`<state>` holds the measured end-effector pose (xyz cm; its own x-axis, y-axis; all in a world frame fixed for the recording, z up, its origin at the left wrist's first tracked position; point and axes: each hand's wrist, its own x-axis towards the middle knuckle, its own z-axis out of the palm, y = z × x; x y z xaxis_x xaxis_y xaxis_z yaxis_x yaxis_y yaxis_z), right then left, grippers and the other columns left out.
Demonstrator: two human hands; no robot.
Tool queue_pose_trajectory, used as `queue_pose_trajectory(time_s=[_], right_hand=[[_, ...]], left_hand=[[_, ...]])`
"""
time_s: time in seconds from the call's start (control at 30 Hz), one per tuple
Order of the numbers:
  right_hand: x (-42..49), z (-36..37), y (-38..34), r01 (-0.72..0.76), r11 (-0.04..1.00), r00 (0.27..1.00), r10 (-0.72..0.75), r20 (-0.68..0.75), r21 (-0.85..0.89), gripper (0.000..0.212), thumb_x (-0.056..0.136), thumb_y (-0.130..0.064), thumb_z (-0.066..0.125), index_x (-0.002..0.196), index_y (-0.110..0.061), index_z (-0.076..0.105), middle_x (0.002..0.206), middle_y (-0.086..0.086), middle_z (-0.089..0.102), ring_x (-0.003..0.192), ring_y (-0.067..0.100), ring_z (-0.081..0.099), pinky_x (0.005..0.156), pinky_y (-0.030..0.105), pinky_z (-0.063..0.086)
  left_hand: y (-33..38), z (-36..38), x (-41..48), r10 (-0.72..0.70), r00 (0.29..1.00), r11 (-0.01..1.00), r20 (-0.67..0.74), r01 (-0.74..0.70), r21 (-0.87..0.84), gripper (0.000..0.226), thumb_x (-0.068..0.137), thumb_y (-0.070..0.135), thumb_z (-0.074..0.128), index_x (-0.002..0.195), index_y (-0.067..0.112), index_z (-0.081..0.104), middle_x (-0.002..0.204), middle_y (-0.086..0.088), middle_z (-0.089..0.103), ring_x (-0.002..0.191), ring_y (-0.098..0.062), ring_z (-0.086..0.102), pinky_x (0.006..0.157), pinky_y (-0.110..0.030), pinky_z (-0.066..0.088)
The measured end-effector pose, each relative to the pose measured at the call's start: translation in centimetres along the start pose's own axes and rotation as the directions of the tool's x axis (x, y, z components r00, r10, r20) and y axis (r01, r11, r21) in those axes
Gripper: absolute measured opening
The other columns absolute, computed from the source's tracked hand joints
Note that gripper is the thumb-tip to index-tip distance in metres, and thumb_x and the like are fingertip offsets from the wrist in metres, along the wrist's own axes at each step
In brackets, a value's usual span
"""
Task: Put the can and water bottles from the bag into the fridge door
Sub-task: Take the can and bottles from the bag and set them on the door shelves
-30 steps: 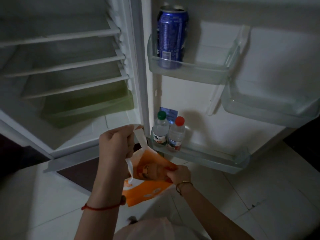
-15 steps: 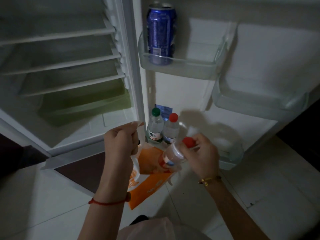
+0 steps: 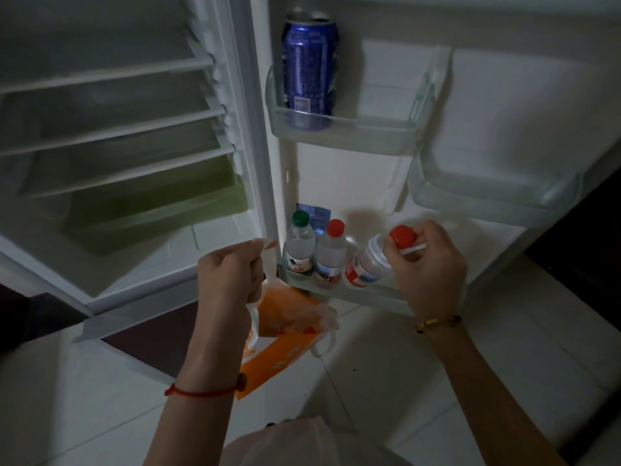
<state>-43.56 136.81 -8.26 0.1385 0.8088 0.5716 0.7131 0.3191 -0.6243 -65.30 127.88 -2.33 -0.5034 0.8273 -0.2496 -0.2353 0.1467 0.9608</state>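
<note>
Bottle [image 3: 368, 265] now out of the bag [image 3: 285, 334], beside shelved bottles [image 3: 314, 250].

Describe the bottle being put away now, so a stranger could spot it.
Look at the open fridge door, at its bottom shelf. Right of two upright bottles, the red-capped bottle is the only tilted one, held at the cap by the right hand.
</note>
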Motion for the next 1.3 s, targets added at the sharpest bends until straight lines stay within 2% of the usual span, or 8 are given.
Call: queue_pose_trajectory(time_s=[0.17, 0.37, 0.7, 0.83, 0.93, 1.0, 1.1, 1.3], right_hand=[[1.0, 3.1, 1.9, -0.006, 0.998, 0.993, 0.014, 0.118, -0.068, 0.025, 0.077, -0.027, 0.075, 0.079, -0.01, 0.058, 0.078, 0.006, 0.06, 0.067, 0.017, 0.053, 0.06, 0.021, 0.035], [1.8, 6.4, 4.0, -0.044, 0.981, 0.961, 0.093, 0.26, -0.187, 0.027, 0.079, -0.034, 0.072, 0.083, -0.01, 0.061, 0.081, 0.009, 0.061, 0.073, 0.028, 0.059, 0.063, 0.026, 0.035], [1.8, 7.9, 3.5, -0.036, 0.957, 0.947, 0.125, 0.296, -0.288, 0.047, 0.08, -0.053, 0.067, 0.097, -0.01, 0.059, 0.092, 0.011, 0.062, 0.081, 0.029, 0.061, 0.064, 0.029, 0.038], [-0.9, 7.2, 2.6, -0.169, 0.975, 0.973, 0.188, 0.132, -0.141, 0.05, 0.081, -0.046, 0.07, 0.105, -0.007, 0.049, 0.09, 0.008, 0.058, 0.069, 0.022, 0.06, 0.057, 0.026, 0.041], [-5.4, 6.9, 2.6, -0.062, 0.997, 0.984, 0.067, 0.165, -0.036, 0.027, 0.086, -0.034, 0.064, 0.088, -0.011, 0.05, 0.076, 0.001, 0.051, 0.061, 0.015, 0.048, 0.052, 0.019, 0.035], [-8.6, 7.6, 3.7, -0.015, 0.997, 0.893, 0.045, 0.448, -0.069, 0.024, 0.091, -0.038, 0.055, 0.083, -0.015, 0.055, 0.077, 0.0, 0.055, 0.066, 0.013, 0.05, 0.058, 0.018, 0.036], [-11.3, 9.3, 5.0, -0.101, 0.985, 0.574, 0.172, 0.801, -0.139, 0.029, 0.096, -0.038, 0.051, 0.099, -0.014, 0.067, 0.092, 0.006, 0.067, 0.081, 0.015, 0.058, 0.076, 0.024, 0.048], [-12.7, 12.3, 5.4, -0.218, 0.912, 0.301, 0.402, 0.865, -0.348, 0.038, 0.084, -0.038, 0.064, 0.117, -0.019, 0.065, 0.119, 0.008, 0.063, 0.102, 0.022, 0.061, 0.086, 0.025, 0.05]], left_hand=[[-0.1, -0.2, 0.2, 0.002, 1.0, 1.0, 0.021, -0.002, 0.012, 0.02, 0.093, 0.006, 0.048, 0.083, -0.006, 0.061, 0.042, 0.005, 0.03, 0.036, -0.008, 0.023, 0.041, -0.019, 0.022], [-0.3, -0.4, 0.3, -0.026, 0.999, 1.0, 0.032, 0.026, 0.009, 0.038, 0.091, 0.004, 0.049, 0.055, 0.009, 0.039, 0.047, -0.001, 0.026, 0.04, -0.011, 0.02, 0.044, -0.023, 0.018], [-0.1, -0.4, 0.3, -0.044, 0.99, 0.999, 0.13, 0.044, 0.001, 0.044, 0.092, 0.001, 0.048, 0.05, 0.012, 0.037, 0.045, 0.0, 0.025, 0.038, -0.01, 0.019, 0.038, -0.019, 0.017], [0.2, -0.2, 0.3, -0.053, 0.99, 0.999, 0.133, 0.053, 0.004, 0.045, 0.092, 0.001, 0.049, 0.05, 0.012, 0.036, 0.042, 0.003, 0.026, 0.036, -0.009, 0.019, 0.038, -0.019, 0.017], [0.2, -0.3, 0.4, -0.055, 0.989, 0.998, 0.134, 0.054, 0.01, 0.044, 0.092, 0.003, 0.05, 0.049, 0.009, 0.04, 0.04, 0.004, 0.027, 0.035, -0.008, 0.021, 0.037, -0.02, 0.02], [0.2, -0.4, 0.3, -0.045, 0.987, 0.999, 0.155, 0.042, 0.021, 0.03, 0.092, 0.005, 0.051, 0.063, 0.001, 0.051, 0.04, 0.005, 0.028, 0.036, -0.008, 0.021, 0.039, -0.021, 0.02], [0.5, -0.6, 0.0, -0.022, 0.983, 0.999, 0.184, 0.016, 0.032, 0.021, 0.092, 0.005, 0.051, 0.073, -0.002, 0.056, 0.041, 0.005, 0.028, 0.037, -0.009, 0.021, 0.041, -0.022, 0.019], [0.7, -0.7, -0.5, -0.032, 0.985, 0.999, 0.169, 0.031, 0.008, 0.047, 0.092, 0.004, 0.052, 0.047, 0.008, 0.041, 0.04, 0.004, 0.027, 0.035, -0.009, 0.02, 0.036, -0.019, 0.02]])
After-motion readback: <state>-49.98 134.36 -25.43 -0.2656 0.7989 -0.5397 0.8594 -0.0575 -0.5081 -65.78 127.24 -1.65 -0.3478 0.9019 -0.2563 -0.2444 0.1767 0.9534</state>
